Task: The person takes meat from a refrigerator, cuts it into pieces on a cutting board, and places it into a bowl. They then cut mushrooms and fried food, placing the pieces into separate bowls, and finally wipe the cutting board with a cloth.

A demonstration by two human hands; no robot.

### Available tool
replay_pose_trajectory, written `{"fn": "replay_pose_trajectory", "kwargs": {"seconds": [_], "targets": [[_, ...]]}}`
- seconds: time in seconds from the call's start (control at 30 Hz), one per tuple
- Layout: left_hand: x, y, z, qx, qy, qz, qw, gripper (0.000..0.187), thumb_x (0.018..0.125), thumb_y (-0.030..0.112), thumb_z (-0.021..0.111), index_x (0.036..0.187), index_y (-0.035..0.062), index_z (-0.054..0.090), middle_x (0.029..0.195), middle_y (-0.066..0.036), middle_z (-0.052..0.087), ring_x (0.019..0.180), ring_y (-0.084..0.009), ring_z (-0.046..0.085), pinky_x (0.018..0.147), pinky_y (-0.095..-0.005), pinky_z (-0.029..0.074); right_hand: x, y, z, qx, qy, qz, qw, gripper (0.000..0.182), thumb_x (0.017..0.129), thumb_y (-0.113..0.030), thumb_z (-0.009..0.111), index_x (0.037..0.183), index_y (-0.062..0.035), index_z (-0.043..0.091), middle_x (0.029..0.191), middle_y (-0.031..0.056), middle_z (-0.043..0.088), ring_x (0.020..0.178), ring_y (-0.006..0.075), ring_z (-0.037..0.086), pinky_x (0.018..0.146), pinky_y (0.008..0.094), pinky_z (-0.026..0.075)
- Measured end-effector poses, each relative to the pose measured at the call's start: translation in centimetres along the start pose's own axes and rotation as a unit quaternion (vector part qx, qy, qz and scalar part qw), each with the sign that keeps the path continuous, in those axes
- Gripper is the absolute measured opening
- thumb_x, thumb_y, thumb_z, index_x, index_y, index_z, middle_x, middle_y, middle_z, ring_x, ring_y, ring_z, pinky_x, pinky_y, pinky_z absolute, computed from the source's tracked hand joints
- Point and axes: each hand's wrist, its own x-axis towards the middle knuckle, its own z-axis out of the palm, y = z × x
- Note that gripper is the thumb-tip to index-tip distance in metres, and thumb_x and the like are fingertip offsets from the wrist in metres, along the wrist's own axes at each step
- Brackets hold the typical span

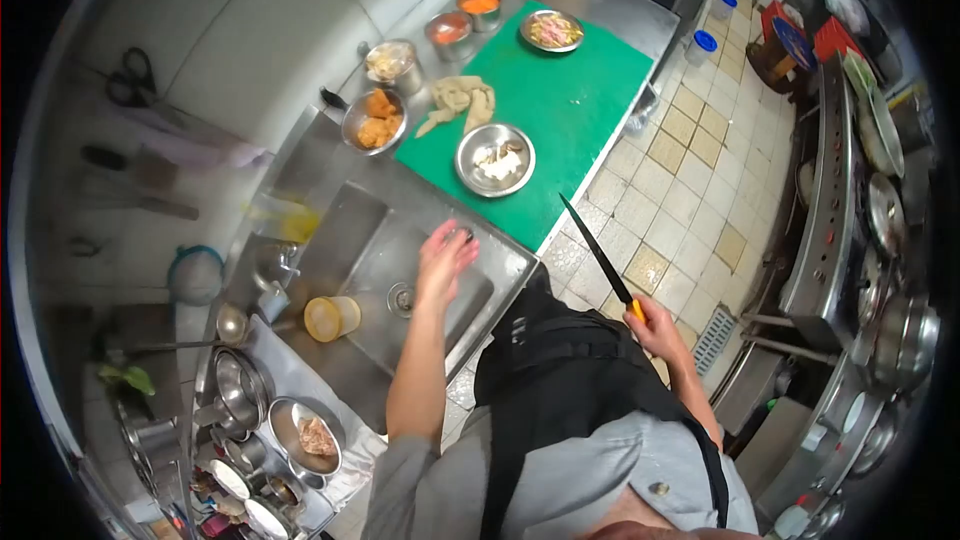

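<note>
My right hand (657, 328) is wrapped round the yellow handle of a long, dark-bladed knife (600, 255), held out over the floor beside the counter with its tip towards the green cutting board (570, 90). Over the metal sink (365, 225), my left hand (445, 258) has its fingers curled around a small dark thing, too small to name. Just beyond that hand, a metal bowl (528, 180) with white and brownish pieces stands on the board's near corner. A crumpled beige cloth (462, 100) lies behind this bowl.
A plate of sliced food (552, 32) sits farther up the board. Along the wall stand a bowl of orange-brown pieces (378, 125) and several metal containers. A yellowish tub (332, 319) is in the sink; a bowl with raw meat (316, 437) stands left. Stoves (830, 190) line the right.
</note>
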Motion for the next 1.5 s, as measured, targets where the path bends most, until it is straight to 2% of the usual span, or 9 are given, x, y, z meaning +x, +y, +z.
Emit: {"fn": "replay_pose_trajectory", "kwargs": {"seconds": [0.3,0.4,0.5,0.57,0.63,0.73,0.9,1.23,1.5], "targets": [[13.0,0.0,9.3,-0.105,-0.06,-0.017,0.992,0.037,0.102,0.012,0.069,0.133,-0.0015,0.057,0.116,-0.012,0.07,0.103,-0.0233,0.072,0.088,-0.035,0.061,2.4,-3.2,-3.4,0.106,0.079,0.125,0.983,0.034,0.103,-0.012,0.067,0.135,-0.0015,0.06,0.086,-0.003,0.058,0.064,0.0057,0.052,0.056,0.0229,0.042],[16.2,0.9,12.4,-0.119,-0.07,-0.016,0.99,0.033,0.1,0.013,0.071,0.128,-0.0002,0.061,0.115,-0.012,0.07,0.097,-0.0222,0.073,0.079,-0.0329,0.061,5.3,-3.8,-3.0,0.08,0.071,0.076,0.991,0.036,0.103,-0.011,0.068,0.137,-0.0018,0.059,0.086,-0.0037,0.056,0.064,0.0052,0.05,0.056,0.0231,0.041],[15.9,3.4,13.3,0.01,-0.028,-0.013,0.999,0.034,0.095,0.015,0.076,0.122,-0.0015,0.063,0.105,-0.011,0.073,0.088,-0.0188,0.074,0.069,-0.0298,0.058,8.4,-4.7,-3.4,0.05,0.042,0.039,0.997,0.037,0.103,-0.012,0.068,0.137,-0.0014,0.058,0.089,-0.0035,0.057,0.068,0.006,0.051,0.059,0.0234,0.043],[15.6,4.0,11.1,0.254,-0.041,0.091,0.962,0.033,0.09,0.016,0.079,0.115,-0.0021,0.065,0.091,-0.011,0.075,0.082,-0.0143,0.073,0.064,-0.028,0.056,10.8,-5.1,-3.0,0.027,0.014,0.003,1.0,0.038,0.103,-0.014,0.068,0.138,-0.0003,0.057,0.094,-0.0027,0.06,0.074,0.0081,0.055,0.064,0.0242,0.045],[15.5,2.8,8.9,0.283,-0.024,0.103,0.953,0.031,0.088,0.017,0.081,0.112,-0.0003,0.071,0.083,-0.011,0.076,0.08,-0.0175,0.074,0.069,-0.0322,0.058,13.3,-5.9,-2.9,0.029,-0.005,0.028,0.999,0.041,0.103,-0.016,0.068,0.139,-0.0011,0.057,0.093,0.001,0.062,0.078,0.008,0.056,0.067,0.0253,0.047],[14.7,1.1,6.4,0.469,0.029,0.263,0.843,0.037,0.087,0.022,0.082,0.118,0.004,0.075,0.1,-0.017,0.078,0.086,-0.0312,0.076,0.082,-0.0402,0.06,17.3,-8.2,-2.8,-0.033,-0.079,0.028,0.996,0.041,0.103,-0.02,0.068,0.138,-0.0024,0.057,0.088,0.0093,0.064,0.078,0.0132,0.061,0.069,0.0305,0.05],[11.1,1.5,4.7,0.366,0.151,0.266,0.879,0.03,0.092,0.018,0.077,0.118,0.0033,0.074,0.107,-0.019,0.077,0.089,-0.0303,0.077,0.08,-0.0399,0.06,23.3,-12.3,-2.6,-0.14,-0.205,-0.049,0.967,0.042,0.105,-0.026,0.064,0.138,-0.0016,0.054,0.098,0.0257,0.069,0.087,0.0418,0.069,0.078,0.0454,0.053],[10.3,-1.7,10.8,0.289,0.268,0.26,0.882,0.021,0.093,0.014,0.075,0.112,0.0062,0.074,0.098,-0.018,0.073,0.087,-0.0365,0.072,0.076,-0.0442,0.058,33.7,-10.1,-3.9,-0.195,-0.321,-0.157,0.913,0.043,0.106,-0.025,0.062,0.139,0.0,0.05,0.104,0.0319,0.069,0.098,0.0492,0.069,0.081,0.051,0.053],[11.0,-2.2,12.7,0.408,0.325,0.318,0.792,0.012,0.091,0.009,0.075,0.101,0.0038,0.077,0.095,-0.017,0.074,0.085,-0.0358,0.072,0.076,-0.0429,0.059,37.8,-9.9,-6.0,-0.21,-0.411,-0.307,0.833,0.034,0.104,-0.017,0.061,0.131,-0.0002,0.049,0.107,0.0324,0.068,0.098,0.0531,0.066,0.082,0.0564,0.054]]}}
